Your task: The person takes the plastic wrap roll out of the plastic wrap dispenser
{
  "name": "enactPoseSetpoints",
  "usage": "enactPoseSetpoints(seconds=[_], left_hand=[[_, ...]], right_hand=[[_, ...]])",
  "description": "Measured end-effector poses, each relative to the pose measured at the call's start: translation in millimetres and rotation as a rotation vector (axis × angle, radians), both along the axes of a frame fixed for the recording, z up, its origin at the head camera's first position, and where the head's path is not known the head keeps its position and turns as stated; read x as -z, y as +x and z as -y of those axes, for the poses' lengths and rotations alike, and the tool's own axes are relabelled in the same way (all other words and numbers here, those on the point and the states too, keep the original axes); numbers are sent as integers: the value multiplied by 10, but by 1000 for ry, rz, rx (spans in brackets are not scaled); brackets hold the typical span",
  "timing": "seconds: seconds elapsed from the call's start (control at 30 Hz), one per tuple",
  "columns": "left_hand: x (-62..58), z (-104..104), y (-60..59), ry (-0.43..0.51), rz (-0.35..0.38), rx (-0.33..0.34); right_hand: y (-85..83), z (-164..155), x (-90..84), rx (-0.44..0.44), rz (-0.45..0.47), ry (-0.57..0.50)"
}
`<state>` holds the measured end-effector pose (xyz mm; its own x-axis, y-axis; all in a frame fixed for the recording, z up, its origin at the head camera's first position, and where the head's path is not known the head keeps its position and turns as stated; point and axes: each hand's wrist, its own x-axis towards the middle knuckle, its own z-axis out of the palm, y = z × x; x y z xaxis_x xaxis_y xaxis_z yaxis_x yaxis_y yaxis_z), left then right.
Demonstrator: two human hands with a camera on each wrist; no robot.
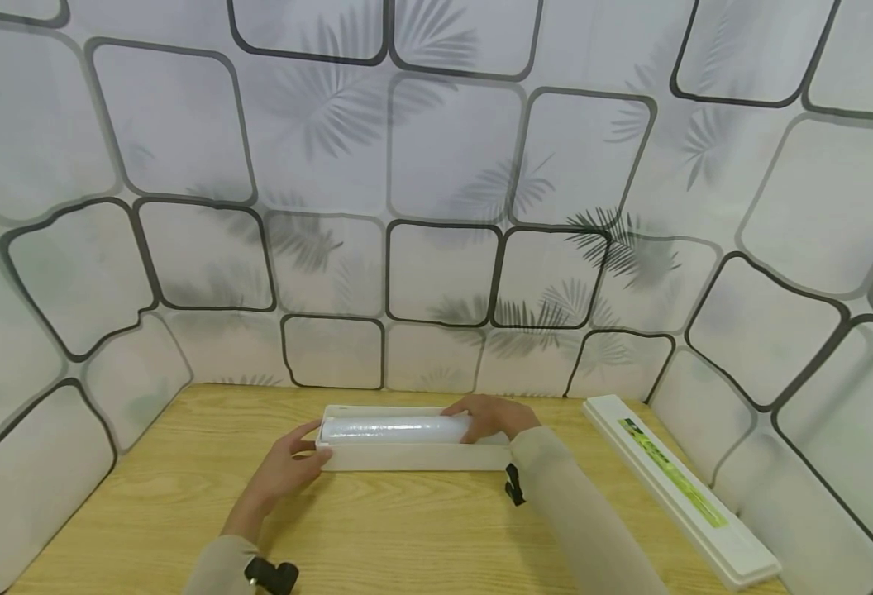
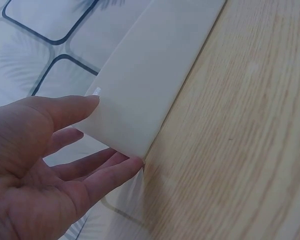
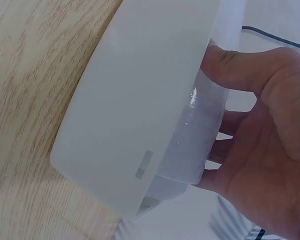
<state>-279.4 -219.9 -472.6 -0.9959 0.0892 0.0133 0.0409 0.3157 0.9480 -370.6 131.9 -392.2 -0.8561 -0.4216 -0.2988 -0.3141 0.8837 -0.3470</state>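
A long white plastic box lies across the wooden table, with a roll of clear film lying in it. My left hand is at the box's left end; in the left wrist view its thumb and nearly straight fingers touch the end wall of the box. My right hand is at the right end. In the right wrist view the right hand has its thumb over the roll and its fingers curled behind it, above the box wall.
A long white lid with a green label strip lies at an angle on the table's right side, near the wall. Patterned panels with dark rounded outlines and leaf prints close in the table at the back and both sides.
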Motion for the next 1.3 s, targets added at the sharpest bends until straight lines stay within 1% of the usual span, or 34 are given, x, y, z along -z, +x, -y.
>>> enactPoseSetpoints(seconds=[0.27,0.6,0.83,0.97,1.07,1.3], left_hand=[[11,-8,-2,-5,8,-8],[-5,-15,-6,0,14,-19],[-10,-14,8,12,26,-18],[-16,-9,9,10,20,-15],[-13,-5,3,8,13,-8],[15,-5,-15,-5,13,-26]], right_hand=[[14,-8,-11,-11,-3,2],[23,-28,-34,-68,-31,-91],[24,-54,-30,-91,-9,-137],[33,-74,-37,-105,1,-159],[34,-87,-44,-122,-8,-165],[36,-100,-49,-130,-32,-147]])
